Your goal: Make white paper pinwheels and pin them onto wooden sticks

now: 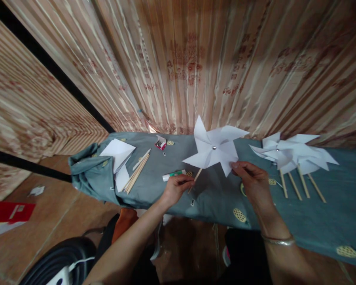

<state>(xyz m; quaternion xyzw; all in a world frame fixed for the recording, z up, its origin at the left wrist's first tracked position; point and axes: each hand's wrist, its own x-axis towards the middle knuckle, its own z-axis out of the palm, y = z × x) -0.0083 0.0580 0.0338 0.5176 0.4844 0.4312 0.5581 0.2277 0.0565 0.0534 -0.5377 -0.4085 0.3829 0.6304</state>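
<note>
A white paper pinwheel (209,152) with a shiny pin at its centre is held up over the cloth-covered table. My left hand (178,188) is closed around its thin wooden stick (198,174), below the blades. With thumb and fingers together, my right hand (252,178) pinches the tip of the lower right blade. To the right lie several finished pinwheels (299,154), their blades overlapping and their sticks pointing toward me. A glue stick (174,175) with a green and white label lies just behind my left hand.
On the table's left are folded white paper (118,152), a bundle of wooden sticks (138,174) and a white pen (141,159). A small open red box of pins (160,143) sits near the back edge. Patterned curtains (192,67) hang behind the grey-green tablecloth (213,202).
</note>
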